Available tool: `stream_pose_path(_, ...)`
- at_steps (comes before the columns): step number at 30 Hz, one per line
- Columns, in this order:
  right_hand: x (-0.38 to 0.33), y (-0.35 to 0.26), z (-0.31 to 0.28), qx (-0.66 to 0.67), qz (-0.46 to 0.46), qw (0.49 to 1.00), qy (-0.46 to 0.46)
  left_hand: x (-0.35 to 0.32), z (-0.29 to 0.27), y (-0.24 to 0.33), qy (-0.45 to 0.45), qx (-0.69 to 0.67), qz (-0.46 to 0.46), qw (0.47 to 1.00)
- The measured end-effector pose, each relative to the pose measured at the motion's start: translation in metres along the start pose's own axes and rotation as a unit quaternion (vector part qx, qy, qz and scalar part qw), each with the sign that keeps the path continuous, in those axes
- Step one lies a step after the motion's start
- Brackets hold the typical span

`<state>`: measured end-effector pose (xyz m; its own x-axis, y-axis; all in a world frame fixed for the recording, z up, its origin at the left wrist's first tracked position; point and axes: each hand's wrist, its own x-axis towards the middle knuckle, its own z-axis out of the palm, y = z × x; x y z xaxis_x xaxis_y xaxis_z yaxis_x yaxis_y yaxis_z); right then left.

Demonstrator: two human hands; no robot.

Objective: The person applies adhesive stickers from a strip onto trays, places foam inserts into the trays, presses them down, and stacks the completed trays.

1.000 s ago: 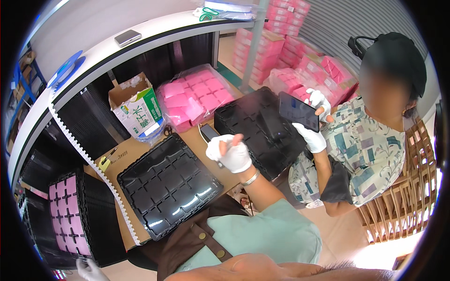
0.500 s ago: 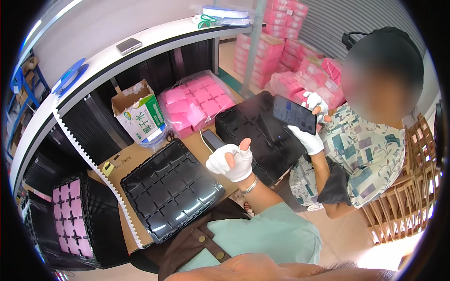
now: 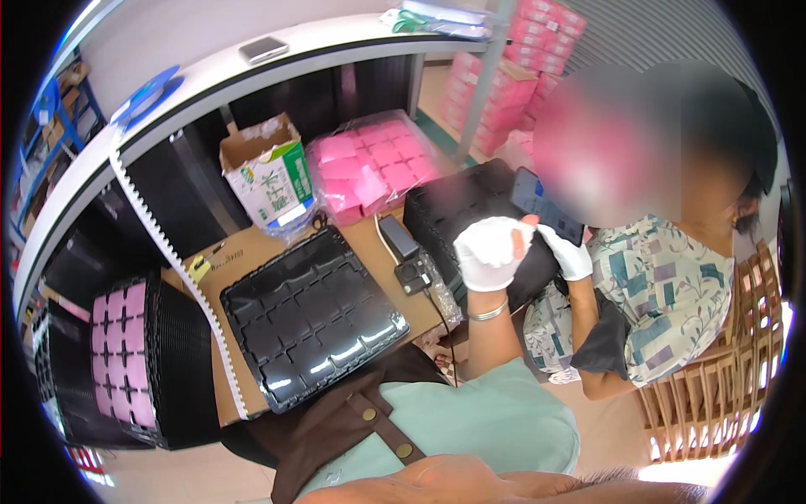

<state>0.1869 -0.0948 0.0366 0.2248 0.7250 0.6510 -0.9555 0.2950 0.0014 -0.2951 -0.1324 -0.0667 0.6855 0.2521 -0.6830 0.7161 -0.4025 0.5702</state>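
Right hand: In the head view, a white-gloved right hand (image 3: 489, 256) hangs over the desk's (image 3: 363, 244) right side, fingers (image 3: 478, 239) curled in toward the palm, thumb extended.
Left hand: Out of frame; the state of its fingers cannot be told.
Stacked black trays: The stack (image 3: 457, 200) stands on the right, directly behind the curled fingers; whether they touch cannot be told.
Gridded black tray: It (image 3: 315, 315) lies left of the fingers, well apart.
Far side: Bagged pink pieces (image 3: 374, 164) sit beside an open carton (image 3: 269, 185).
Co-worker: A gloved hand (image 3: 567, 254) holds a phone (image 3: 537, 197).
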Motion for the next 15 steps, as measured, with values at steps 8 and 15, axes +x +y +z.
stream_pose_path(8, 0.0, -0.003, 0.015, 0.267, -0.002, 0.964, 0.005, -0.041, 0.111, 0.023, -0.059, -0.2, 0.042, 0.977)
stream_pose_path(15, 0.003, 0.016, -0.011, 0.006, 0.077, 0.993, -0.094, -0.071, 0.156, 0.064, 0.085, -0.245, 0.103, 0.96)
